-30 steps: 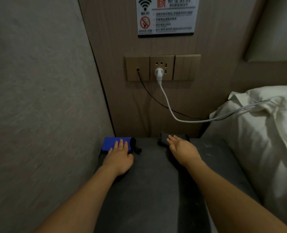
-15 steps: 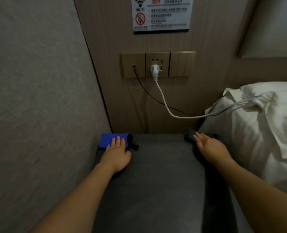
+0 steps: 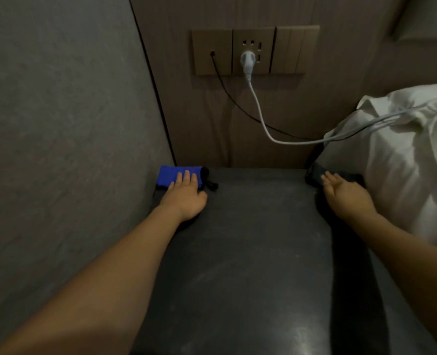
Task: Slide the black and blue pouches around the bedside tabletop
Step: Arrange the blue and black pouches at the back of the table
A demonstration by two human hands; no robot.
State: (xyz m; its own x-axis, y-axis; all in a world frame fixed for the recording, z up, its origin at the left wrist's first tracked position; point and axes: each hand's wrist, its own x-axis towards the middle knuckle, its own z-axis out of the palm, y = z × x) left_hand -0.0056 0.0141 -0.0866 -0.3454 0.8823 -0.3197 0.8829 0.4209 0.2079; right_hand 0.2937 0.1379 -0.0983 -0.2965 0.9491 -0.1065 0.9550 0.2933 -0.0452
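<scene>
The left hand pressed flat, fingers straight, on the blue pouch at the table's far-left corner; the right hand likewise on the black pouch at the far-right corner.

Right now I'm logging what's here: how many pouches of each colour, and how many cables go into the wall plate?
Blue pouch: 1
Black pouch: 1
White cable: 1
Black cable: 1
Total: 4
</scene>
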